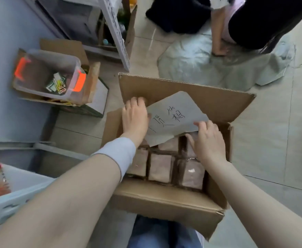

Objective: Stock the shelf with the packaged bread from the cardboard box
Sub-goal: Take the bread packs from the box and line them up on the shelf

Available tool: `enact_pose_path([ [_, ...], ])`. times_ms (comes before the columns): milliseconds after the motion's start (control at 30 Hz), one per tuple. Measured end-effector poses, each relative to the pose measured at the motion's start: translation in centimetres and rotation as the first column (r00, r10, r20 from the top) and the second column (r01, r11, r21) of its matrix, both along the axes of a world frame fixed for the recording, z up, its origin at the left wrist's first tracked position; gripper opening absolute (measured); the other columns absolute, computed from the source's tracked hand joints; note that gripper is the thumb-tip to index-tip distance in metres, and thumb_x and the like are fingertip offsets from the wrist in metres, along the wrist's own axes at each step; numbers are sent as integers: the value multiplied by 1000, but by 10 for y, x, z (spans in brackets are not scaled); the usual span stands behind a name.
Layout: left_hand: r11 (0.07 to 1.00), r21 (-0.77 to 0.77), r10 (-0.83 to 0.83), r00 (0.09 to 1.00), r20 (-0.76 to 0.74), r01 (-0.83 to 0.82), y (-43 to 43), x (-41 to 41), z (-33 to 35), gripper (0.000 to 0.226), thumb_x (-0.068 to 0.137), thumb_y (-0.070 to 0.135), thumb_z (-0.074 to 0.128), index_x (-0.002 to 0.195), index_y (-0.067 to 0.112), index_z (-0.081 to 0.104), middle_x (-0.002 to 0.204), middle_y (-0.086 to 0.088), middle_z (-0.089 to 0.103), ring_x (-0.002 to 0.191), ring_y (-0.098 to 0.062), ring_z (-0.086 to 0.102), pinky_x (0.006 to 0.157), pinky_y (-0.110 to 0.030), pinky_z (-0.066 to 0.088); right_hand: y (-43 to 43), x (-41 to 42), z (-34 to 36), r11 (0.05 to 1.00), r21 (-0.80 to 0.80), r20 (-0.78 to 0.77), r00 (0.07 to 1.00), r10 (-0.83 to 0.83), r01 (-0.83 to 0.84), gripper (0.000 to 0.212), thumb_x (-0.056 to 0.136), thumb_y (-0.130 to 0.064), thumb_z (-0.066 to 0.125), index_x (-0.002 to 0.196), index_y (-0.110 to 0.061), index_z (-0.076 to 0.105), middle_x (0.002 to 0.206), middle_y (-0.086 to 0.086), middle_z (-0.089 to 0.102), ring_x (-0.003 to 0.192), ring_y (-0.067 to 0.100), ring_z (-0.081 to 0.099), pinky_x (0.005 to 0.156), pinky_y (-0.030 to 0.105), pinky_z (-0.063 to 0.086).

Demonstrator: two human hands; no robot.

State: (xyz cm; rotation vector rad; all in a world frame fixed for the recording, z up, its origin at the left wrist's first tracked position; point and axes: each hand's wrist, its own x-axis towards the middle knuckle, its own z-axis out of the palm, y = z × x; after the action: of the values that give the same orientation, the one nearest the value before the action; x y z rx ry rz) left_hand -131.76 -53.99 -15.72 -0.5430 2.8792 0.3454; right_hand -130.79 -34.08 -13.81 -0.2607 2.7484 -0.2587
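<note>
An open cardboard box (166,203) sits on the floor in front of me. Inside stand several clear-wrapped bread packs (160,167) in rows. A white sheet of paper (173,117) with handwriting lies over the far part of the packs. My left hand (135,117) reaches into the box's far left corner, fingers curled down at the paper's left edge. My right hand (208,140) holds the paper's right edge, thumb underneath and fingers on top. A grey metal shelf (114,31) stands at the upper left.
A clear plastic bin (48,74) with orange clips sits on another carton at left. A white basket (7,203) is at the lower left. Another person (254,20) crouches at the top right over a plastic bag (200,63).
</note>
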Motion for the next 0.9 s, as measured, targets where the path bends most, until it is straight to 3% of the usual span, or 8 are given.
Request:
enact_pose_path([
  [267,998,-26,-62,937,-344,56,-3,-3,-39,12,83,16,60,88,5,64,90,-18,60,87,-33,57,76,-39,39,-9,37,-96,975,-30,340,920,-197,220,47,91,-36,53,128,-9,44,125,12,48,116,29,47,88,36,42],
  [333,984,-112,-175,863,-474,138,-3,-8,-31,10,84,18,61,83,8,66,83,-13,64,79,-30,60,75,-37,42,-14,40,-107,943,-77,394,878,-271,325,49,89,-33,57,129,-7,43,126,13,48,118,30,46,92,36,42],
  [467,922,-248,-385,646,-659,297,-1,-36,-15,8,85,14,66,78,14,70,77,-8,65,78,-20,51,76,-34,31,-23,38,-122,860,-121,462,795,-393,496,52,87,-30,62,130,-7,42,129,14,47,119,31,47,95,38,42],
  [667,809,-439,-587,483,-650,392,-3,-56,-20,23,72,5,76,81,21,62,75,-6,67,80,-16,37,75,-32,29,-32,27,-151,861,-96,420,804,-420,500,67,84,-42,63,133,-2,40,133,17,48,126,31,42,99,37,39],
  [767,788,-449,-615,487,-620,422,-5,-59,-20,16,67,8,78,69,19,67,73,-4,67,79,-15,37,73,-32,29,-34,23,-158,841,-56,416,778,-471,539,65,81,-42,66,126,0,46,128,19,51,122,33,45,97,38,41],
  [900,799,-437,-601,512,-614,414,-5,-52,-19,12,74,11,75,72,22,70,80,-3,69,84,-15,40,75,-32,30,-31,17,-154,782,-67,489,704,-515,619,62,75,-45,71,116,-2,56,120,17,59,113,34,54,94,39,46],
])
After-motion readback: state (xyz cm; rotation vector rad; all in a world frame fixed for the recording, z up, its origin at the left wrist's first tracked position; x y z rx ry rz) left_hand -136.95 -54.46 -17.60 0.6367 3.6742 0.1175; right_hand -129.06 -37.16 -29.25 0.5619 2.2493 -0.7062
